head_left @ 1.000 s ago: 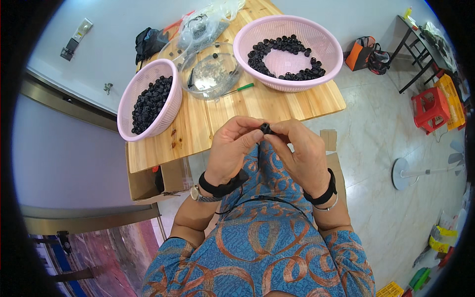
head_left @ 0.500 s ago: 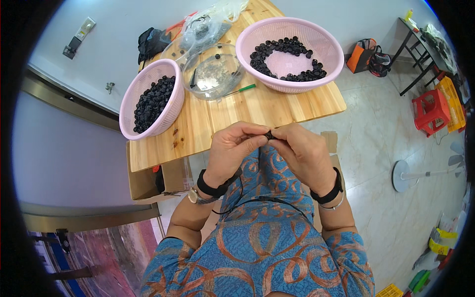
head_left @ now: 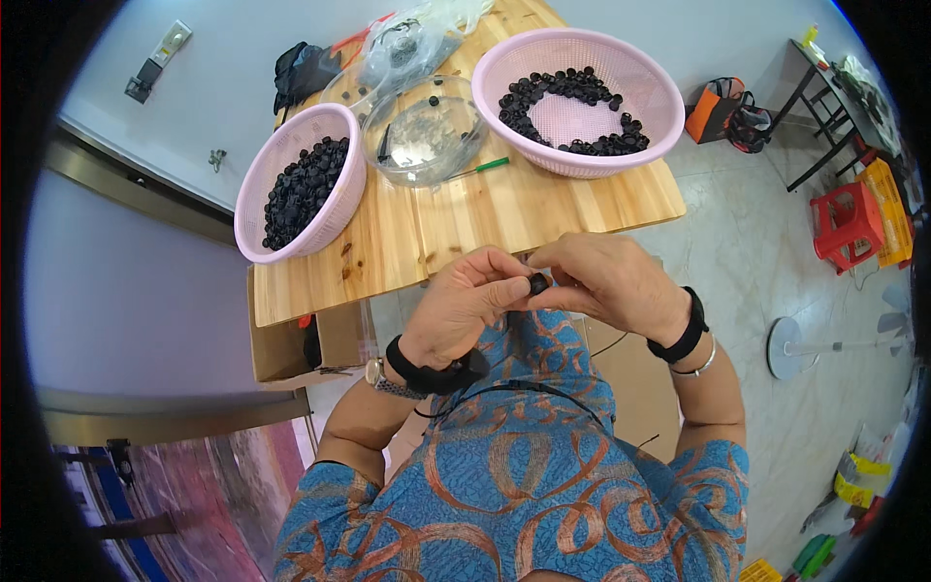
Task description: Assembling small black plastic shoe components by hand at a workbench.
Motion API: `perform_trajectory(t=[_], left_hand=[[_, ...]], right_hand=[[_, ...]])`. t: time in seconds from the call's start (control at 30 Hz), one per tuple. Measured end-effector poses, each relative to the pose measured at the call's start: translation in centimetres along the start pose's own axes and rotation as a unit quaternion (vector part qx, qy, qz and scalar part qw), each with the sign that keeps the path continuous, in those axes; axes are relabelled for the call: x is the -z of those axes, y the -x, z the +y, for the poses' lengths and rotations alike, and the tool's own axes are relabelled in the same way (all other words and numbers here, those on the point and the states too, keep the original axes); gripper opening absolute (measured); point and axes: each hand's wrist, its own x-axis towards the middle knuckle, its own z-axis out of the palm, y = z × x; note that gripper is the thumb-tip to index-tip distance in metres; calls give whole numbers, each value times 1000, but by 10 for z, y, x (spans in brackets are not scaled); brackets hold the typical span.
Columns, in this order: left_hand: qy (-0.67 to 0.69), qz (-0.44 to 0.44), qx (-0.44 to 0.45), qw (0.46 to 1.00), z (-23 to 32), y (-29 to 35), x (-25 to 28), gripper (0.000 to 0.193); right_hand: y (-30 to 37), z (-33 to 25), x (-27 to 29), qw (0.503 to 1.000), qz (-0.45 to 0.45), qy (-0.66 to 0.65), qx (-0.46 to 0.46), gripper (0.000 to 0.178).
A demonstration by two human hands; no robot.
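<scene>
In front of the table's near edge my two hands meet over a small black round part (head_left: 538, 284), which looks like a cap or knob. My left hand (head_left: 475, 299) pinches it between thumb and forefinger. From the other side, the fingers and thumb of my right hand (head_left: 611, 281) close about it. The fingers hide some of its surface. More black parts of this kind fill much of a pink basket (head_left: 347, 206) at the left. A larger pink basket (head_left: 669, 107) at the right holds others, scattered in a ring.
Between the baskets a clear round tray (head_left: 388, 175) holds small bits, beside a green-handled tool (head_left: 492, 164). Behind are a clear plastic bag (head_left: 398, 53) and a black bag (head_left: 305, 73). Below the wooden table (head_left: 465, 218) is a cardboard box (head_left: 344, 339). A red stool (head_left: 846, 223) stands right.
My right hand has turned and its wrist has shifted right. The black part now shows more fully between the fingers, slightly lower and nearer to me.
</scene>
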Motion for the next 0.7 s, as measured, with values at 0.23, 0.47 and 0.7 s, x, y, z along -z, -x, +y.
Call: perform_trajectory(t=[0.23,0.47,0.7], left_hand=[[107,-38,-3,994,-20,4,2,7],[182,-75,46,979,-27,2,5,5],[201,-25,11,979,-13,0,3,12]], right_hand=[[-6,1,2,994,-62,51,78,28],[-8,3,2,983,-93,102,123,30],[-9,14,-7,996,-26,-84,-8,35]])
